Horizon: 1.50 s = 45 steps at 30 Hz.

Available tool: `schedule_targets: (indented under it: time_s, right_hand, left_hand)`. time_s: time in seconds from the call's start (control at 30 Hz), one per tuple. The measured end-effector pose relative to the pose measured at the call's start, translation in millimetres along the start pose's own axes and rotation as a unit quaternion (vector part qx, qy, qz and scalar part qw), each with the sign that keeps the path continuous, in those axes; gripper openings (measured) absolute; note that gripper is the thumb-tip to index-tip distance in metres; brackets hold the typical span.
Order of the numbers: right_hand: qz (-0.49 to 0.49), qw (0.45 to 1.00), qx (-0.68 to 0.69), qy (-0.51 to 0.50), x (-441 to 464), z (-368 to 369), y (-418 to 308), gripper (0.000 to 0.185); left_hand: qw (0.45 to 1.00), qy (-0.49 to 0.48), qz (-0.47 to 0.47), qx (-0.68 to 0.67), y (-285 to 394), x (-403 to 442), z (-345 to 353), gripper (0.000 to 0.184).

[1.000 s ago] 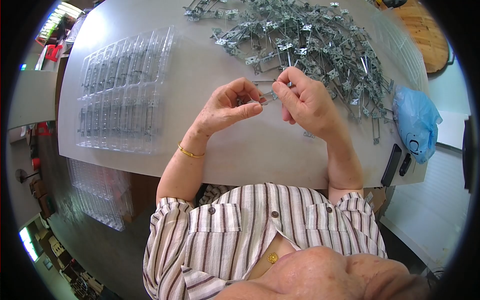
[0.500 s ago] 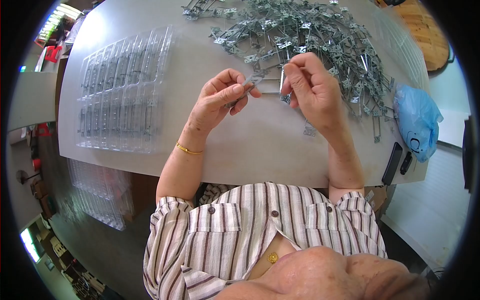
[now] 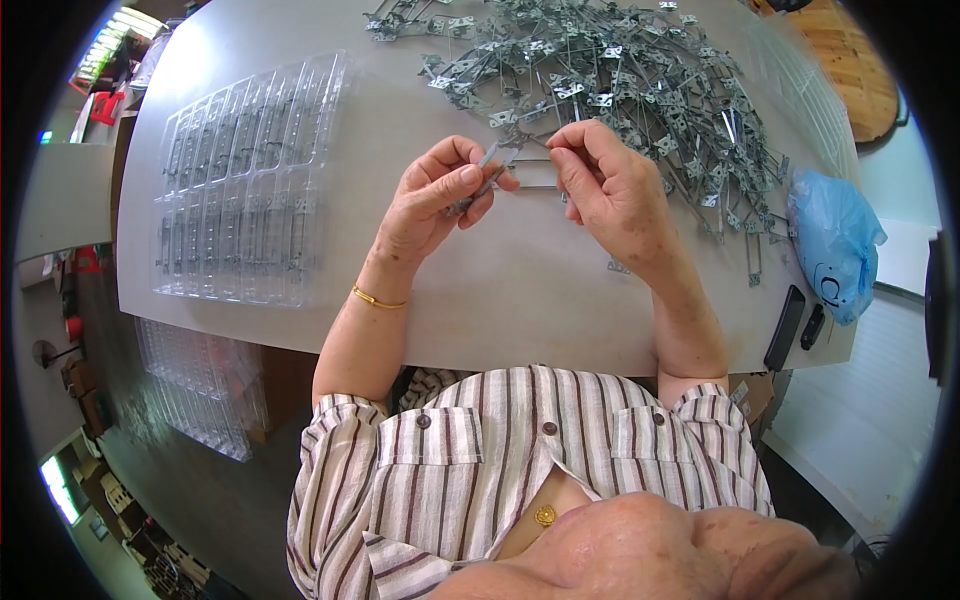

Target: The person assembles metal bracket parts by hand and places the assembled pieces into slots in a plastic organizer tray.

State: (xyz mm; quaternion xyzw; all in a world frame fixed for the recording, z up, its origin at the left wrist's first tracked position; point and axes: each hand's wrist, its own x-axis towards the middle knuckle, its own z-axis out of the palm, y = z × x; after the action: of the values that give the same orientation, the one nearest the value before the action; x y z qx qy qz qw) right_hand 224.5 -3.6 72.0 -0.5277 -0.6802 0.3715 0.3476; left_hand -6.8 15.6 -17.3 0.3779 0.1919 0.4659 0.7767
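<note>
My left hand (image 3: 440, 190) is closed on a few thin metal brackets (image 3: 492, 170), their flat ends sticking out past the thumb. Close by on its right, my right hand (image 3: 605, 185) has its thumb and forefinger pinched together; whatever lies between the fingertips is too small or hidden to make out. Thin metal rods (image 3: 535, 186) lie on the table in the gap between the two hands. Just beyond the hands spreads a large tangled pile of metal brackets with wire rods (image 3: 600, 75).
To the left, a clear plastic tray (image 3: 318, 200) holds rows of metal parts. More clear trays (image 3: 205, 390) are stacked lower down, beside the table. On the right are a blue plastic bag (image 3: 835, 245), a black phone-like object (image 3: 785, 328) and a small black item (image 3: 812, 327).
My right hand has moved left, closer to my left hand, and its fingers are drawn together. The left hand stays nearly in place with the brackets.
</note>
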Motion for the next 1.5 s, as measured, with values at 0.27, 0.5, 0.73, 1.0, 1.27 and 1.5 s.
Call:
schedule_targets:
  time_s: [0.27,0.5,0.73,1.0,1.27,1.5]
  right_hand:
    - [0.035,0.999,0.036,-0.019,-1,0,-6,0.011]
    - [0.087,0.982,0.149,-0.072,2,-1,-3,0.02]
    - [0.17,0.942,0.235,-0.172,10,-17,2,0.026]
    - [0.031,0.989,0.071,-0.127,7,-13,21,0.023]
    - [0.045,0.987,0.154,0.011,6,-10,9,0.014]
    - [-0.03,0.984,0.176,0.018,1,-8,1,0.009]
  left_hand:
    - [0.999,-0.001,0.012,0.05,1,-1,3,0.02]
    - [0.997,0.009,-0.025,0.077,5,-3,15,0.021]
    - [0.992,-0.003,-0.062,0.113,7,-5,11,0.029]
    - [0.981,-0.037,-0.085,0.171,11,-8,24,0.034]
    - [0.988,-0.052,-0.082,0.121,3,-8,13,0.027]
    - [1.0,-0.01,-0.023,-0.018,5,-2,9,0.019]
